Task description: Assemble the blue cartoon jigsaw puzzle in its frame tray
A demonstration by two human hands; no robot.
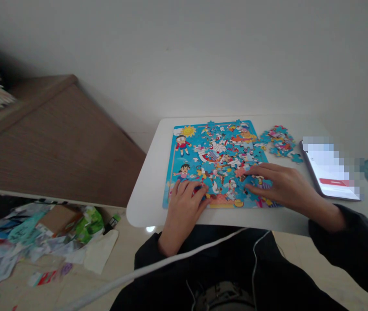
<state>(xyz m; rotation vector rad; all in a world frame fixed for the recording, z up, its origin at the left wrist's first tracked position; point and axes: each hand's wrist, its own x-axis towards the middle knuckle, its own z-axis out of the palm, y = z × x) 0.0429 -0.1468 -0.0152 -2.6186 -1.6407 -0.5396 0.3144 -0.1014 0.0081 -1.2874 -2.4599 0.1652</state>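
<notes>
Left grip (184,207) lies open and flat on the near edge of the puzzle (216,164), its fingers (195,189) spread over the lower-left pieces. Right grip (276,183) comes in from the right, also open, with its fingers (260,183) across the lower-right part; I can't see a piece held in either. The puzzle sits on the white table (151,203) directly ahead of me, a nearly square blue cartoon board, so I can't call a long axis. A pink piece (240,172) lies just by my right fingertips. Beyond the board's right side is a heap of loose pieces (279,140), closer to my right grip than my left. Farther right lies a phone (331,170), its screen pixelated. Left of the table is a brown wooden panel (57,142), and papers (25,233) litter the floor below.
</notes>
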